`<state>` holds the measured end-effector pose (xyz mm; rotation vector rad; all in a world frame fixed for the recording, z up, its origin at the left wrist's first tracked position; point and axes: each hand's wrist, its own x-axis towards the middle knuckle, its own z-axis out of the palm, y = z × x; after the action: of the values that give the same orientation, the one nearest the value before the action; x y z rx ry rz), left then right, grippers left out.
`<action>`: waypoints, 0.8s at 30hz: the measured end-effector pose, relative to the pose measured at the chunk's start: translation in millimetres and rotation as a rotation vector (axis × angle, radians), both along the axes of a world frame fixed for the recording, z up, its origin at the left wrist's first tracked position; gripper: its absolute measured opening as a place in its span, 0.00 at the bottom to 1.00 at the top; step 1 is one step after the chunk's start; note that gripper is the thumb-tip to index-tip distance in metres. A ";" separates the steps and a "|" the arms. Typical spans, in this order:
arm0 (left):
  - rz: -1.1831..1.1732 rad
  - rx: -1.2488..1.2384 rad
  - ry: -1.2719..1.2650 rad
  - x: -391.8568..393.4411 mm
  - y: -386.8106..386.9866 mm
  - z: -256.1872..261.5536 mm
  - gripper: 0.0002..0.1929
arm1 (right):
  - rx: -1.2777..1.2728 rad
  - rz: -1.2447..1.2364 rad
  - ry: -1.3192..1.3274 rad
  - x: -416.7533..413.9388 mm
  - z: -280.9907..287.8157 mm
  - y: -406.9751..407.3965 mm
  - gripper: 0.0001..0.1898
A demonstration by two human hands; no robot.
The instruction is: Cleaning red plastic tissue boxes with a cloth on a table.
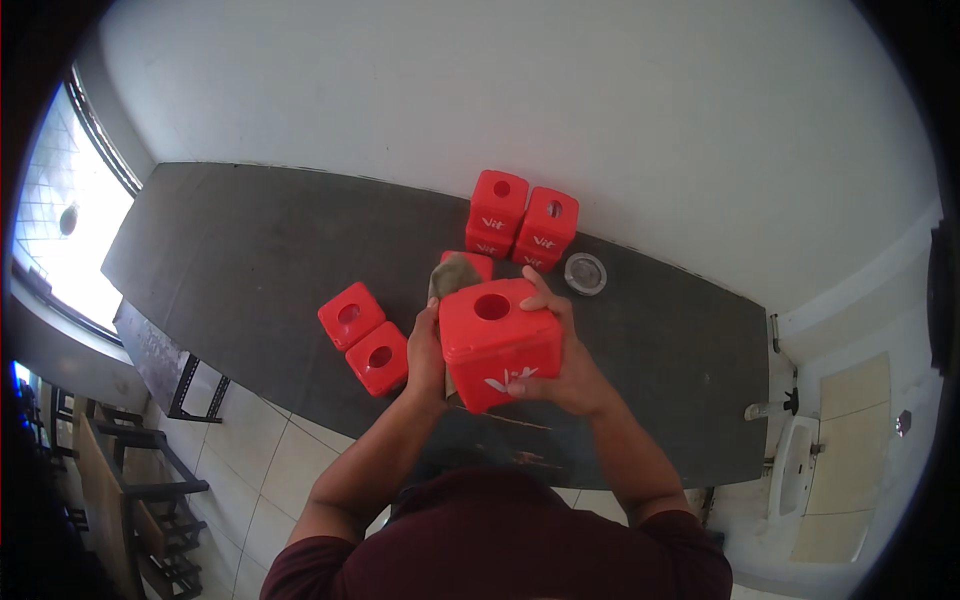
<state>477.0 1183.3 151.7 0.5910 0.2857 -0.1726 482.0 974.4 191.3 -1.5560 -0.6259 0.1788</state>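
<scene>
A red plastic tissue box (487, 352) with a round hole in its lid and white lettering is held up, slightly tilted, between my hands. My right hand (574, 364) grips its right side, fingers on the top edge and thumb on the lettered front. Against its left side lies my left hand (427, 360), with a brownish-green cloth (456, 276) between palm and box. The cloth sticks out above the left fingers and partly covers another red box (480, 264) behind. Most of the left fingers are hidden.
Two red boxes (349, 315) (379, 358) sit side by side on the left of the dark table (247, 247). Red boxes in two stacks (495, 214) (547, 225) stand near the wall, beside a round ashtray (585, 274). A washbasin (793, 469) is at right, wooden furniture (112, 457) at left.
</scene>
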 end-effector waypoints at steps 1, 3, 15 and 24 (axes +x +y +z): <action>0.021 -0.026 0.019 -1.3 -1.2 0.4 0.23 | 0.037 -0.010 0.061 1.2 -2.1 1.5 0.53; 0.045 -0.051 0.039 -2.3 -0.5 -0.3 0.24 | -0.042 -0.063 -0.100 -7.2 -3.2 8.1 0.51; 0.106 0.143 -0.078 -2.5 -16.2 -9.1 0.24 | -0.206 -0.486 -0.579 12.8 -15.8 16.5 0.44; 0.181 -0.133 0.016 -19.5 -40.1 20.3 0.31 | -0.228 -0.973 -0.434 44.6 -37.9 -0.2 0.44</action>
<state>457.5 1143.2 172.0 0.4296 0.3383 -0.0215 526.6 974.2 153.4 -1.9725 -0.1145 -0.8617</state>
